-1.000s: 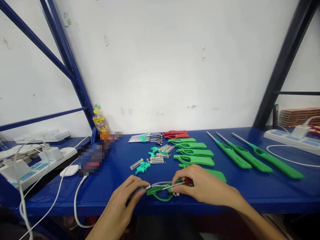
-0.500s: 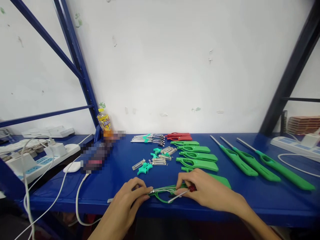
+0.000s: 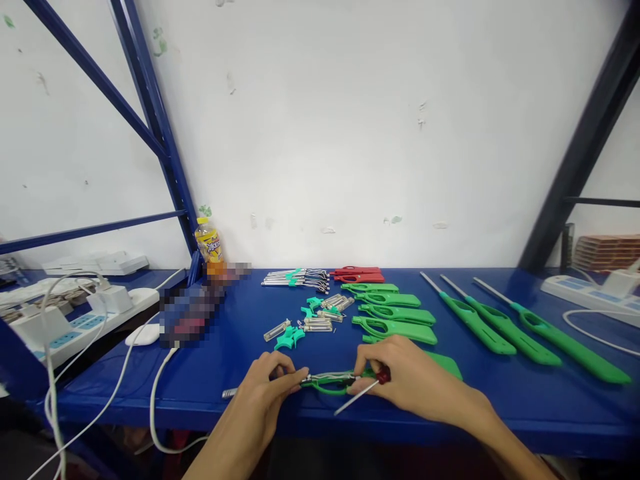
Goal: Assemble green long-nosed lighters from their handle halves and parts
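At the table's front edge, my left hand [image 3: 267, 390] pinches the front end of a green lighter shell [image 3: 327, 388], where a metal tube joins it. The tube's silvery end [image 3: 229, 393] sticks out left of that hand. Pale wires [image 3: 325, 377] run along the shell between my two hands. My right hand [image 3: 415, 380] is closed around a red-handled screwdriver [image 3: 356, 398], its shaft slanting down to the left. Its thumb and forefinger also press at a small dark part by the shell's wires, mostly hidden. The shell's rear [image 3: 445, 364] shows beyond my right hand.
Behind my hands lie teal triggers [image 3: 289, 337], clear fuel tanks [image 3: 319, 325], wired metal tubes [image 3: 293, 276], green shells [image 3: 397, 330] and red shells [image 3: 357, 273]. Long green lighters [image 3: 537, 330] lie right. A drink bottle [image 3: 209, 243], white cables [image 3: 155, 400] and a power strip [image 3: 83, 327] are left.
The shell has turned slightly, so its trigger loop sits higher. The screwdriver's tip has swung down, away from the loop. The wires look straighter and lie closer along the shell.
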Available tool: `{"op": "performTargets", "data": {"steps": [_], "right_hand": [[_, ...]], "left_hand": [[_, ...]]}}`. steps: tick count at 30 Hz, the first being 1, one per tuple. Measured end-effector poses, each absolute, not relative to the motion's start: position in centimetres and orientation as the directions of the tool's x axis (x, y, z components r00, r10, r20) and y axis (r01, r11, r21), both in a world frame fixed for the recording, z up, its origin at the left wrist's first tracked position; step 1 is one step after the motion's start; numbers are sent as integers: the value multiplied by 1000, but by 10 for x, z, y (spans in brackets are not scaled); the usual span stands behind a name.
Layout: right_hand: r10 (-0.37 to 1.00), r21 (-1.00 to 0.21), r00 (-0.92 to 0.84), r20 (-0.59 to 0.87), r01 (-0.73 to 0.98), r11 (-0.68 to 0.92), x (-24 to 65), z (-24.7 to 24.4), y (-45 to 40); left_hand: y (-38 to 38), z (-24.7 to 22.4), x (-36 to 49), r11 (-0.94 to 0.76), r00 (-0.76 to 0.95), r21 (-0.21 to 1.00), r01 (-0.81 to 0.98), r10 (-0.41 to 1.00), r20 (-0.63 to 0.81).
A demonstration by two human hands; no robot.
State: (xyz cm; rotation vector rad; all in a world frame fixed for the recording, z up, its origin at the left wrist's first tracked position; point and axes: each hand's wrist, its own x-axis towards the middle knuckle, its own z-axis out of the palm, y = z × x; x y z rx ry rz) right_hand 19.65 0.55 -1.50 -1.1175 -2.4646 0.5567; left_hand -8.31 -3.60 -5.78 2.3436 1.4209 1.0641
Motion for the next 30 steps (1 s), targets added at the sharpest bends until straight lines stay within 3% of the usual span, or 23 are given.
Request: {"op": "performTargets", "data": {"steps": [10,19,26,30], "right_hand": [[763,-466,-641,78,653,597,206,-19,3],[760,-527,-645,74,622,579,207,-15,7],[765,-543,-638,91,612,575,204,-17,10],[758,-559,-644,106,592,581,203,-16,10]], "left_hand": [[-42,-62,-84,-542,340,479,691,828,447],[-28,-61,-86,-595,443,193,780,743,502],[-36,-53,-80,-578,412,297,760,782,468],[-35,-56,-82,-583,415,283,761,774,479]]}}
